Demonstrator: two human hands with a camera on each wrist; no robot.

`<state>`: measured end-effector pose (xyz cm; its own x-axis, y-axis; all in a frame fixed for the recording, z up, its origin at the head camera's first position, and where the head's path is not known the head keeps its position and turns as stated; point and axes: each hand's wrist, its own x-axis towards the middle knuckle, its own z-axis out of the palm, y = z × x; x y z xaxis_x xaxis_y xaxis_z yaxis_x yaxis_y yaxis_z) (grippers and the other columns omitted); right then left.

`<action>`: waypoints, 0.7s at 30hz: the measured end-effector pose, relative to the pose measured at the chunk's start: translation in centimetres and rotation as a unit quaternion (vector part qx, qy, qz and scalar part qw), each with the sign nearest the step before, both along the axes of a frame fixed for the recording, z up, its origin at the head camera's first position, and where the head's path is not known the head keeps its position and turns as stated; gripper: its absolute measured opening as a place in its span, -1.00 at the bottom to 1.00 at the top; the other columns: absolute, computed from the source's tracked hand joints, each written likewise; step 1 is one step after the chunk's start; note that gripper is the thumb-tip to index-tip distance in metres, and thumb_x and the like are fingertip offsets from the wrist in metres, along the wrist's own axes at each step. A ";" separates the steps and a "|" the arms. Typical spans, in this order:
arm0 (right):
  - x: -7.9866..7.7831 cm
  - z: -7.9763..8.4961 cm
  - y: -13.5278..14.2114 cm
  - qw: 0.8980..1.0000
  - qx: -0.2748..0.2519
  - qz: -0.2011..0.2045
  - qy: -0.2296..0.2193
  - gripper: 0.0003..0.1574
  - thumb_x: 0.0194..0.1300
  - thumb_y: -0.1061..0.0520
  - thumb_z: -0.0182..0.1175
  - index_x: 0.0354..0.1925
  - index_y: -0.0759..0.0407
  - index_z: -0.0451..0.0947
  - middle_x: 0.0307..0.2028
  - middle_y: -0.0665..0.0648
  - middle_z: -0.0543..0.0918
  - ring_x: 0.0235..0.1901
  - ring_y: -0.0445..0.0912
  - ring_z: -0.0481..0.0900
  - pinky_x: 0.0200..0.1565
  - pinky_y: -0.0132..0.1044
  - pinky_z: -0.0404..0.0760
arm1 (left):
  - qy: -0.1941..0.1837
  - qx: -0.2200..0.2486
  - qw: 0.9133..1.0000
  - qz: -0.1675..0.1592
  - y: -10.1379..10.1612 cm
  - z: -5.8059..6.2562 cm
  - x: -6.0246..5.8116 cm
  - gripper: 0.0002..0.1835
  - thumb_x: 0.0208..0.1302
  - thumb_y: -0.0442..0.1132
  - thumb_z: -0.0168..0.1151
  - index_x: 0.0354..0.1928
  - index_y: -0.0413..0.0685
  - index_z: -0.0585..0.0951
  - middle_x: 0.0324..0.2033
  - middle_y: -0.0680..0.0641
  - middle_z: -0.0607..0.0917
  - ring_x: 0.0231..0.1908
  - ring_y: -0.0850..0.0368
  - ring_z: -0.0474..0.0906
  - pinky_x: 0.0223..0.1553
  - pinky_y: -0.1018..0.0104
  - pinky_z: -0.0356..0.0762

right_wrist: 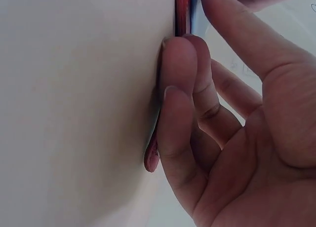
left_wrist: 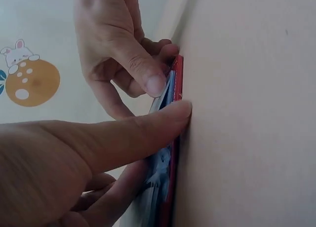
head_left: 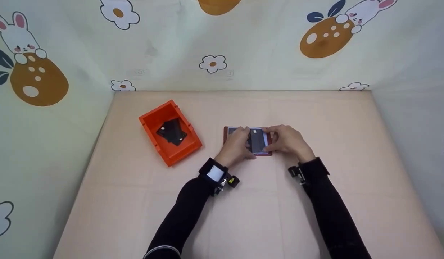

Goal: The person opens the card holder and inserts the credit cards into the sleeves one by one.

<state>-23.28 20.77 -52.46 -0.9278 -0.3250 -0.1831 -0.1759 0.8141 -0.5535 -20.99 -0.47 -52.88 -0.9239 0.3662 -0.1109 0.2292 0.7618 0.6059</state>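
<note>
A red card holder (head_left: 225,133) lies opened out on the table, with clear plastic sleeves inside. A dark card (head_left: 257,141) shows on its right-hand side. My left hand (head_left: 236,145) grips the holder across the middle, thumb at the near edge and fingers over the sleeves. At the right end my right hand (head_left: 287,139) pinches the holder's edge, its thumb on the sleeve beside the dark card. In the left wrist view the sleeves (left_wrist: 160,163) stand slightly apart above the red cover (left_wrist: 178,79). My left fingers hide much of the holder's left half.
An orange bin (head_left: 158,145) stands tilted to the left of the hands, with several black cards (head_left: 172,131) inside. The pale table (head_left: 243,212) meets patterned cloth walls (head_left: 171,54) at the back and sides.
</note>
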 end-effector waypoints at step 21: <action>0.4 0.3 -0.6 0.999 0.036 0.002 0.018 -0.05 -0.04 -0.07 0.67 0.31 0.12 0.60 -0.04 0.25 0.76 -0.19 0.07 0.56 -0.06 -0.01 0.57 | 0.114 -0.084 0.987 -0.078 0.4 0.6 1.2 0.09 0.17 -0.29 0.56 0.62 -0.21 0.08 -0.03 -0.27 0.75 0.02 -0.08 0.70 0.10 0.16 0.63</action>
